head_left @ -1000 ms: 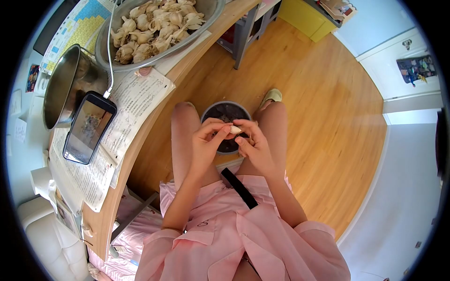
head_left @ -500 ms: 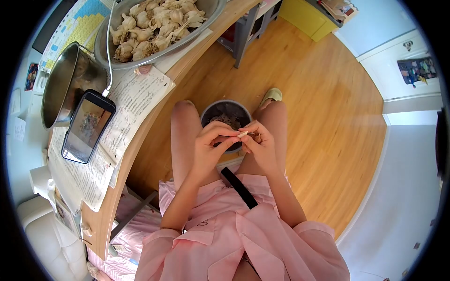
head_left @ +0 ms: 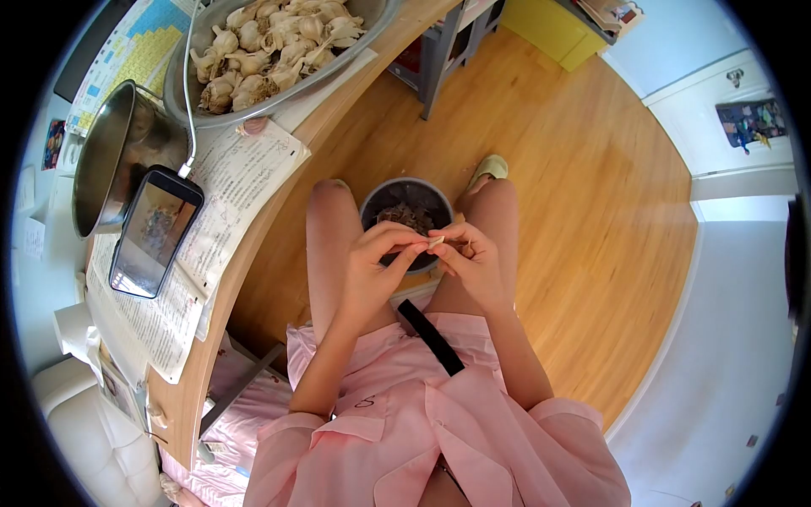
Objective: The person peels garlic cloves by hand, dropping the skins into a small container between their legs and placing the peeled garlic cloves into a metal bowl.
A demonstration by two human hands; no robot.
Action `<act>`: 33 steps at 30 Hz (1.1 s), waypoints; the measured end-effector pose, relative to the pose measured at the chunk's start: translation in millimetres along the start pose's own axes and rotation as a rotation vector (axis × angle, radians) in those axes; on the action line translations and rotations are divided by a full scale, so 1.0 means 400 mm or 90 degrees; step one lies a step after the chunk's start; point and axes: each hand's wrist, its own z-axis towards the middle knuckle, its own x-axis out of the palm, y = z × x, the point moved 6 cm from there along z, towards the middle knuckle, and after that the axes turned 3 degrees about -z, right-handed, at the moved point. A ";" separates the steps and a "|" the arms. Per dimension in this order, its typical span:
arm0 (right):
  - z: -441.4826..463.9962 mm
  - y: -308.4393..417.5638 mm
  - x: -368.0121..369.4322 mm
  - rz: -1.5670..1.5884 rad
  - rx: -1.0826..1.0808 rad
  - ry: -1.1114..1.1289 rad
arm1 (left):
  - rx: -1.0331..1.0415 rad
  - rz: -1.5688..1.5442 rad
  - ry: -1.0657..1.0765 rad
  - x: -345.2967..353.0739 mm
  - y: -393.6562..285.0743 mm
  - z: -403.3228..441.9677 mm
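Fingers of my left hand [head_left: 372, 269] and right hand [head_left: 480, 269] pinch a small, pale garlic clove [head_left: 436, 242] above the round grey bin [head_left: 407, 180]. I should squeeze softly with just the tips, so the little clove can't slip or squish.

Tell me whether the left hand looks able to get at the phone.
Probably yes: the phone lies uncovered on the desk, on the left hand's side, and nothing visible blocks the way. That hand is busy pinching a clove, though, so it would likely need to let go first.
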 end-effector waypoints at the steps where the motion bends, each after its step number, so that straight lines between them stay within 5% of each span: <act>1: -0.002 0.018 0.007 -0.025 -0.009 -0.016 | 0.015 0.047 0.004 -0.003 -0.006 -0.001; 8: -0.003 0.063 0.017 -0.201 -0.079 0.002 | 0.149 0.269 0.043 -0.003 -0.057 -0.004; 23: -0.013 0.087 0.027 -0.371 -0.102 0.038 | 0.117 0.339 0.113 -0.005 -0.062 -0.009; 33: -0.017 0.064 0.032 -0.250 -0.054 0.006 | 0.134 0.295 -0.070 -0.017 -0.076 0.001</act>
